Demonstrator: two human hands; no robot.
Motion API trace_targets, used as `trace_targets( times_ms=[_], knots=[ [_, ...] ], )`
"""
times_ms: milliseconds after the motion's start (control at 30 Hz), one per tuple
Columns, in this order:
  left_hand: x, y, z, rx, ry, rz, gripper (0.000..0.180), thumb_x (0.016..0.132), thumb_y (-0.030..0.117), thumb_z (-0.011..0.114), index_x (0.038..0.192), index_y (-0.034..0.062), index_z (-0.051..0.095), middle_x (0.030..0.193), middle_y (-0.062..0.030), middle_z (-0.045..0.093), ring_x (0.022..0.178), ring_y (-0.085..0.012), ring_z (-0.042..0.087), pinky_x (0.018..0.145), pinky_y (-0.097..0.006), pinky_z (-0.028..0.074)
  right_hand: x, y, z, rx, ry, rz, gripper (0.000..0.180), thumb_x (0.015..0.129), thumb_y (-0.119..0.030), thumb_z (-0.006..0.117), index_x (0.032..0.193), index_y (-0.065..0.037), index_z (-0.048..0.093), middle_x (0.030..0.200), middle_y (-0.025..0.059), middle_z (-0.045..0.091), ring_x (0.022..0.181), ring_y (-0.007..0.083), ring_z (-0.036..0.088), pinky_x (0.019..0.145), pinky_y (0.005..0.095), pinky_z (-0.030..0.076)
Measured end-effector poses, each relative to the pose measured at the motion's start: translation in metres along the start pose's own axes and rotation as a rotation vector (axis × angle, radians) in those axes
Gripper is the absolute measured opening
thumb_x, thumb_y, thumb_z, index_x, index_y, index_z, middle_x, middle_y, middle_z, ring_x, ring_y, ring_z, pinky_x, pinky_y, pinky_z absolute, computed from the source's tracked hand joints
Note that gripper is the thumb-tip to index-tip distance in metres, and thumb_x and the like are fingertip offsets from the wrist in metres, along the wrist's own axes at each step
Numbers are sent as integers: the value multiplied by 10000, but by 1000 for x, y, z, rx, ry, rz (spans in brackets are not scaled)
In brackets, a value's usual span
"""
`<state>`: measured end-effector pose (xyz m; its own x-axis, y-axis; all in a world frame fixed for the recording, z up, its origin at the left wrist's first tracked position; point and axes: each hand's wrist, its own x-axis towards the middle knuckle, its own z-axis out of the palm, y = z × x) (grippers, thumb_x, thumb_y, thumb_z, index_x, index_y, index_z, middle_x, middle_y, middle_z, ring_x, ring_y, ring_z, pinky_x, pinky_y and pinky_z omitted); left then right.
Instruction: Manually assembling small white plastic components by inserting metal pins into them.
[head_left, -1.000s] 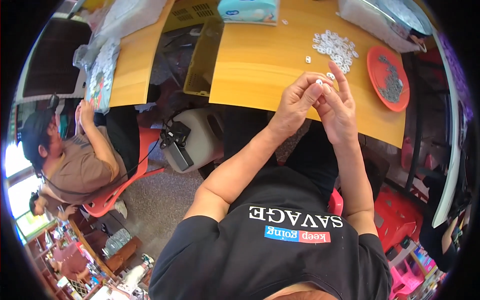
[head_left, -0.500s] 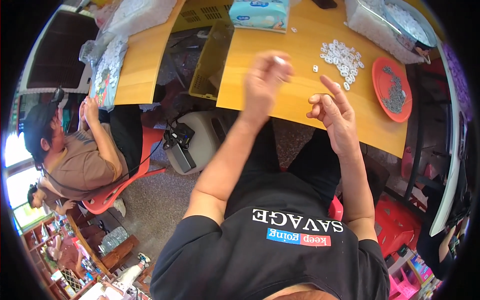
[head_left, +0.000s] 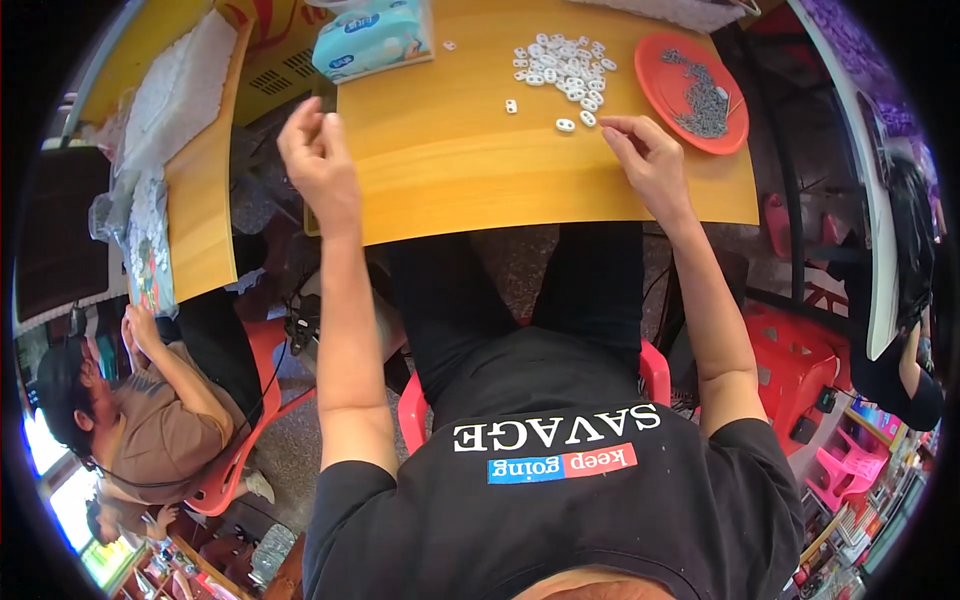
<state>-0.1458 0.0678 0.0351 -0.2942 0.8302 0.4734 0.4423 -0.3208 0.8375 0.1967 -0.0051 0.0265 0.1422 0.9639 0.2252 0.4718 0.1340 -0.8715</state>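
Observation:
My left hand point(head_left: 322, 165) is raised by the left edge of the wooden table point(head_left: 450, 190), fingers bent and apart, with nothing visible in it. Over the table, my right hand point(head_left: 650, 168) has thumb and index finger extended slightly apart. Their tips are just beside a small white oval two-holed piece point(head_left: 587, 118); I cannot tell whether they touch it. Another such piece point(head_left: 565, 125) lies to its left, and a third, squarer one point(head_left: 511, 106) sits farther left. Beyond them spreads a loose pile of similar white pieces point(head_left: 560, 65).
A red plate point(head_left: 655, 85) of small grey metal parts lies at the right. At the back left stands a blue tissue pack point(head_left: 370, 40). A co-worker point(head_left: 150, 410) sits at another table point(head_left: 205, 190) on the left. Red chairs point(head_left: 795, 355) stand behind at right.
My left hand has swung left, away from the table's middle, and the white piece it held no longer shows. My right hand has come to the white pieces. The whole view has shifted.

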Motion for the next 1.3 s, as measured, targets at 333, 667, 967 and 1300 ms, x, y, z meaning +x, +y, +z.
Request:
trace_targets(
  times_ms=[333, 667, 967, 1300],
  knots=[
    [-100, 55, 89, -598, -362, -318, 206, 980, 35, 508, 1173, -9, 565, 986, -60, 625, 777, -103, 599, 692, -229, 502, 63, -27, 72, -650, -249, -320, 226, 870, -242, 631, 992, -67, 707, 902, 110, 673, 839, 334, 657, 731, 427, 515],
    [-100, 48, 82, -641, -336, -337, 206, 983, 36, 511, 1179, -10, 554, 992, -68, 622, 785, -105, 603, 718, -235, 510, 61, -30, 75, -254, -356, -152, 199, 863, -196, 651, 965, -31, 695, 850, 115, 690, 729, 235, 654, 662, 357, 516],
    [-104, 56, 96, -366, -243, -21, 153, 904, -18, 626, 1050, -14, 673, 997, -100, 631, 876, -172, 624, 755, -276, 508, 15, -39, 68, 246, -56, 48, 181, 891, -135, 685, 974, 25, 702, 774, 19, 664, 668, 59, 575, 588, 209, 469],
    [-106, 67, 103, -646, -323, -295, 135, 961, 40, 597, 1084, -14, 616, 969, -55, 654, 892, -101, 619, 805, -233, 514, -4, -48, 50, -76, 78, -410, 126, 875, -102, 646, 949, -7, 685, 846, 128, 639, 726, 295, 652, 641, 372, 531]
  ],
)
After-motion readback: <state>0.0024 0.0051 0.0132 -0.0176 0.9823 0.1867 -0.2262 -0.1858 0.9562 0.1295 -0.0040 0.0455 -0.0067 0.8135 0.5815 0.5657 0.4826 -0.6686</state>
